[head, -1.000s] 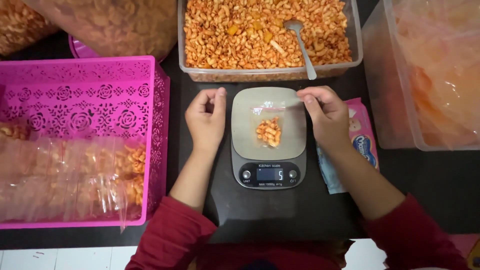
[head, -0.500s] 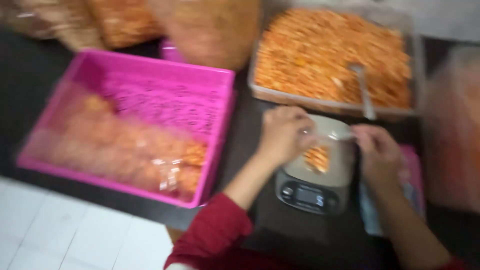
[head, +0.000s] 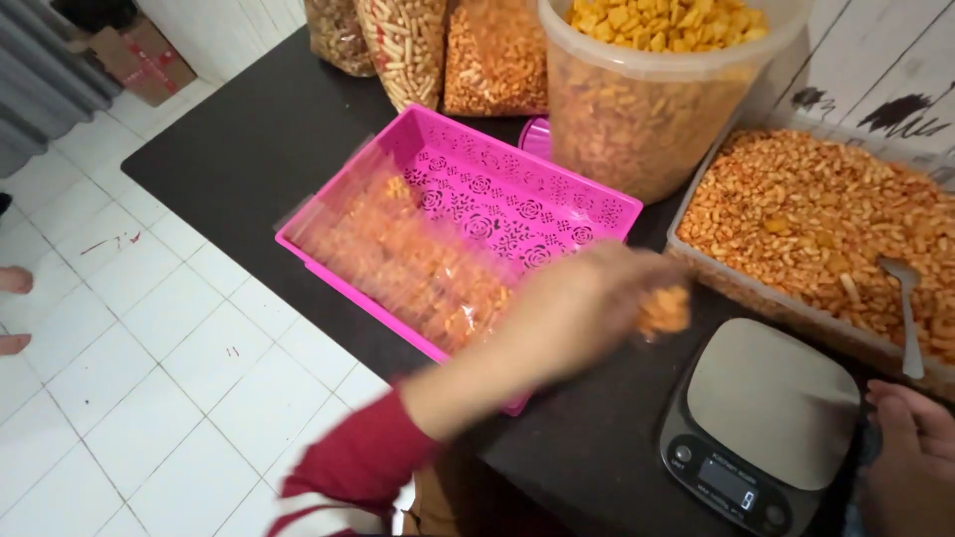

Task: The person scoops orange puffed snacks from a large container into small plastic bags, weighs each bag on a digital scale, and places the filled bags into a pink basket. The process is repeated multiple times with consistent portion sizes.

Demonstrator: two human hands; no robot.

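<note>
My left hand (head: 587,303) is blurred with motion and grips a small clear bag of orange snack (head: 665,310), held above the dark table between the pink basket (head: 557,199) and the kitchen scale (head: 766,423). The scale's steel plate is bare. The pink basket holds several filled clear snack bags (head: 418,264) lying in a row. My right hand (head: 910,462) rests at the scale's right edge, fingers curled; what it holds, if anything, is cut off by the frame edge.
A clear tub of orange snack mix (head: 826,224) with a spoon (head: 907,313) in it sits behind the scale. A large plastic bucket of yellow snacks (head: 647,109) and several big snack sacks (head: 448,50) stand at the back. White tiled floor lies left.
The small bag has left the scale plate, carried leftward by my left hand toward the pink basket. The camera has swung left, showing the floor. My right hand stays near the scale.
</note>
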